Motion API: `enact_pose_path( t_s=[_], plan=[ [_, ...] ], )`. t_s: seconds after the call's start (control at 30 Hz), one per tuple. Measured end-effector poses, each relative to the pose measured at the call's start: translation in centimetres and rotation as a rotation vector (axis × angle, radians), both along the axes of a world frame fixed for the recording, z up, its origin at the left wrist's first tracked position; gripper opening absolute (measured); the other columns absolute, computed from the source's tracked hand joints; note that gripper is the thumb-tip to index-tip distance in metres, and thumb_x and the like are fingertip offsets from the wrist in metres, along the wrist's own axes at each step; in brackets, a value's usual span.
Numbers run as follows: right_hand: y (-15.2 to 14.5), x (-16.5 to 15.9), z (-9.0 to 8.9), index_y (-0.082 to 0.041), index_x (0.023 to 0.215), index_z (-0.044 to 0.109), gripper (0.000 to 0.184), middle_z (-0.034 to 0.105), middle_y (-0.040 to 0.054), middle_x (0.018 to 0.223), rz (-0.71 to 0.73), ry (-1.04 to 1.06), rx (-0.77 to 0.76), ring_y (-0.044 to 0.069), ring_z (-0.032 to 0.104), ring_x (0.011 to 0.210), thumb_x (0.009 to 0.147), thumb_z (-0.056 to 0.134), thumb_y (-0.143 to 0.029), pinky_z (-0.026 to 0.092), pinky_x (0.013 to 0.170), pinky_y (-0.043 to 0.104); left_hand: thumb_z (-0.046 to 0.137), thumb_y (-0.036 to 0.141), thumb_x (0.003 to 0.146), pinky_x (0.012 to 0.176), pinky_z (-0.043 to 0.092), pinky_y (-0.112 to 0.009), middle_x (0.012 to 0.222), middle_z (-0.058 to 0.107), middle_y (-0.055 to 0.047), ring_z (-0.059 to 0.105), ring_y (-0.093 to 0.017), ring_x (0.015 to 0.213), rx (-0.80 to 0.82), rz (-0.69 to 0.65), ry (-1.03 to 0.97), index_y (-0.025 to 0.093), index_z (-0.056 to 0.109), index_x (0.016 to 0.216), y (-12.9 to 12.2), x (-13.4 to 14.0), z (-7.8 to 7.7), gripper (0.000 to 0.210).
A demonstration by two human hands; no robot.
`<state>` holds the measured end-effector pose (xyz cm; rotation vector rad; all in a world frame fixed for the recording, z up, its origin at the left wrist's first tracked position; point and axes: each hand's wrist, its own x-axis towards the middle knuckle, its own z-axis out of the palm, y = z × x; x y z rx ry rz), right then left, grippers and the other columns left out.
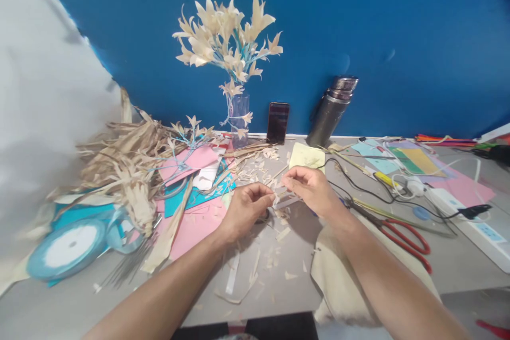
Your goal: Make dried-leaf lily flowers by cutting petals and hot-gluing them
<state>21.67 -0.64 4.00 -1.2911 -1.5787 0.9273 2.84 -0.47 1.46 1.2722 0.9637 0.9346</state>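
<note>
Both my hands hover over the middle of the table, fingertips a short gap apart. My left hand (pixel 247 208) is closed in a pinch, thumb against the forefinger; whatever is between them is too small to make out. My right hand (pixel 309 187) pinches in the same way, its contents also unclear. Beneath and around them lie pale cut scraps (pixel 261 170) of dried husk. Behind stands a clear vase (pixel 239 109) holding husk flowers (pixel 231 32) on blue-wrapped stems. More small husk flowers (pixel 193 135) lie to the left.
Dried husks (pixel 119 156), pink paper (pixel 199 226) and a blue ribbon spool (pixel 67 249) lie left. A phone (pixel 278 123) and a dark flask (pixel 331 114) lean against the wall. Right are red-handled scissors (pixel 406 239), cables, a power strip (pixel 470 226) and beige cloth (pixel 338 276).
</note>
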Motion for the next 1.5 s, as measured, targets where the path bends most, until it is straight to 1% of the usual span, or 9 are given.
enact_pose_path(
  t_s=[0.13,0.3,0.43,0.53,0.73,0.97,1.23,1.33,1.5],
  plan=[
    [0.0,0.2,0.1,-0.018,0.083,0.071,0.024,0.068,0.0012,0.071,-0.071,0.048,0.082,0.011,0.050,0.054,0.085,0.067,-0.042,0.039,0.053,0.025,0.072,0.027,0.070,0.047,0.030,-0.020,0.051,0.054,0.004,0.042,-0.006,0.043,-0.125,-0.047,-0.119,0.014,0.064,0.069,0.2,-0.1,-0.3,0.015],
    [-0.4,-0.1,0.7,-0.019,0.084,0.072,0.013,0.070,0.0018,0.077,0.070,-0.061,0.101,0.014,0.058,0.065,0.082,0.070,-0.032,0.044,0.060,0.025,0.080,0.029,0.064,0.045,0.034,-0.020,0.055,0.059,0.001,0.047,-0.006,0.042,-0.361,-0.236,-0.240,0.013,0.064,0.067,0.5,-0.5,-0.1,0.023],
    [-0.8,0.0,1.5,-0.018,0.079,0.070,0.007,0.072,0.0040,0.086,0.213,-0.114,0.106,0.017,0.063,0.077,0.083,0.065,-0.023,0.046,0.065,0.026,0.084,0.033,0.063,0.046,0.036,-0.020,0.058,0.060,0.000,0.049,-0.007,0.046,-0.303,-0.312,-0.185,0.012,0.066,0.067,0.4,-0.8,0.3,0.027],
    [-1.0,0.5,2.0,-0.018,0.078,0.068,0.007,0.072,0.0041,0.087,0.243,-0.165,0.119,0.016,0.064,0.077,0.081,0.063,-0.017,0.046,0.064,0.026,0.080,0.033,0.067,0.046,0.035,-0.019,0.059,0.060,-0.001,0.050,-0.007,0.048,-0.224,-0.323,-0.082,0.013,0.067,0.069,0.3,-1.0,0.6,0.024],
    [-1.5,0.6,2.3,-0.018,0.071,0.065,0.012,0.074,0.0041,0.085,0.298,-0.225,0.287,0.014,0.065,0.073,0.075,0.061,-0.007,0.046,0.060,0.024,0.072,0.028,0.074,0.048,0.034,-0.019,0.058,0.057,0.002,0.049,-0.007,0.051,-0.117,-0.392,0.048,0.013,0.066,0.072,0.4,-1.2,0.8,0.016],
    [-1.8,0.4,2.1,-0.019,0.078,0.068,0.010,0.075,0.0038,0.083,0.403,-0.284,0.222,0.016,0.068,0.073,0.078,0.063,-0.010,0.049,0.063,0.025,0.080,0.038,0.069,0.053,0.041,-0.021,0.061,0.058,0.001,0.051,-0.008,0.052,-0.202,-0.523,-0.025,0.013,0.067,0.070,0.5,-1.3,0.6,0.027],
    [-1.8,0.5,2.4,-0.021,0.081,0.072,0.005,0.074,0.0030,0.080,0.418,-0.298,0.138,0.015,0.063,0.066,0.081,0.067,-0.020,0.046,0.057,0.025,0.082,0.038,0.067,0.053,0.041,-0.022,0.062,0.060,-0.001,0.053,-0.009,0.052,-0.247,-0.519,-0.029,0.013,0.068,0.069,0.6,-1.4,0.7,0.029],
    [-1.8,0.4,2.6,-0.021,0.082,0.072,0.005,0.072,0.0008,0.075,0.422,-0.307,0.112,0.012,0.057,0.059,0.079,0.069,-0.019,0.042,0.052,0.022,0.083,0.037,0.067,0.053,0.041,-0.022,0.062,0.060,-0.001,0.052,-0.009,0.052,-0.254,-0.518,-0.035,0.013,0.069,0.069,0.5,-1.4,0.6,0.028],
    [-2.0,0.3,2.7,-0.020,0.084,0.071,0.009,0.071,0.0006,0.077,0.439,-0.261,0.080,0.011,0.058,0.062,0.077,0.067,-0.016,0.043,0.054,0.022,0.082,0.036,0.069,0.054,0.040,-0.023,0.060,0.059,-0.001,0.052,-0.010,0.052,-0.273,-0.544,-0.056,0.013,0.070,0.072,0.2,-1.4,0.5,0.026]
  ],
)
